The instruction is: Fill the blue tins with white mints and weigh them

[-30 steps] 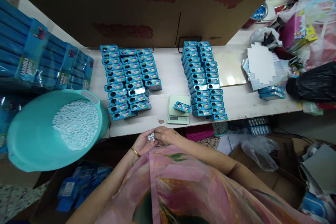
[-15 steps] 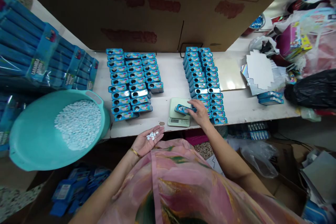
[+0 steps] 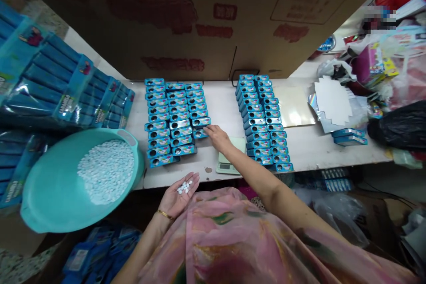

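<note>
My left hand (image 3: 178, 195) is palm up above the table's front edge, fingers stretched, with several small white candies (image 3: 185, 187) lying in it. At the near end of the left group of blue tins (image 3: 181, 124), my right hand (image 3: 218, 139) grips a blue tin (image 3: 199, 134) between thumb and fingers. This tin stands at the foot of the group's right column. Under my right forearm sits a pale green digital scale (image 3: 227, 168), partly hidden by the arm. Farther right is another group of blue tins (image 3: 256, 115) in two columns.
A turquoise tub (image 3: 36, 182) of white candies stands left of the table (image 3: 219, 97). Behind it are wrapped packs of blue boxes (image 3: 49, 75). A large cardboard box (image 3: 186, 22) walls off the back. Bags, papers and a cream sheet (image 3: 294, 106) lie right.
My right hand has moved left from above the scale, with the tin then over it, to the right column of the left group. My left hand still carries the candies.
</note>
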Action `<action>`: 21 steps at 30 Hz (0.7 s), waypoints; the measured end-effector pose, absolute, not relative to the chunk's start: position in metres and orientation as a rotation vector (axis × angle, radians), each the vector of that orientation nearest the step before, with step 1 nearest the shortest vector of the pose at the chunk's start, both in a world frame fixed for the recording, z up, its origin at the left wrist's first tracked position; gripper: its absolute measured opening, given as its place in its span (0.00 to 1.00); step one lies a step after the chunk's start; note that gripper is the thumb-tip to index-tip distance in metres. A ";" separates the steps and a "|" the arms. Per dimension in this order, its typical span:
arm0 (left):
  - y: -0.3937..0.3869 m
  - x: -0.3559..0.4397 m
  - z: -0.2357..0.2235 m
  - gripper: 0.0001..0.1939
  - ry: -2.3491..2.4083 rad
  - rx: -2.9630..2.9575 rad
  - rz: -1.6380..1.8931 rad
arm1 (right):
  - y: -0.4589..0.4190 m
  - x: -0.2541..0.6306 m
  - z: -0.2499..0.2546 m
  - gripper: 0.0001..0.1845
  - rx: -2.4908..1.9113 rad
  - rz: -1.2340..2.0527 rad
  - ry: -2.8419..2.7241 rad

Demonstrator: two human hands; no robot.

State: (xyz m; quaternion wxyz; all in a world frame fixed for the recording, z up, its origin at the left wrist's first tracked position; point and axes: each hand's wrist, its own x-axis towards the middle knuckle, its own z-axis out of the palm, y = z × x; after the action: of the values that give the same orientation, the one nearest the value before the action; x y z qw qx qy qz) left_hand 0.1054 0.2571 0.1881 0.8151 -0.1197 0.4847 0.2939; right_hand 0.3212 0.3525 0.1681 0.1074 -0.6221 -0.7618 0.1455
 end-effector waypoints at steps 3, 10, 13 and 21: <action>0.259 0.105 0.188 0.19 1.038 -0.269 0.614 | 0.321 0.351 0.174 0.17 -1.817 0.326 -2.139; 0.268 0.113 0.184 0.19 1.054 -0.222 0.542 | 0.171 0.444 0.196 0.13 -2.141 0.228 -2.131; 0.272 0.124 0.185 0.17 1.046 -0.176 0.508 | 0.155 0.453 0.177 0.14 -2.257 0.144 -2.182; 0.268 0.133 0.194 0.16 1.039 -0.154 0.508 | 0.175 0.425 0.203 0.12 -2.132 0.051 -2.318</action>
State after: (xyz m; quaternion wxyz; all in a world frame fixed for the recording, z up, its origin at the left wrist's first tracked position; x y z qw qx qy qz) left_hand 0.1326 0.2676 0.1938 0.8345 -0.0728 0.4906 0.2400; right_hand 0.4247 0.1747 0.2031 -0.0042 -0.6769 -0.7359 0.0161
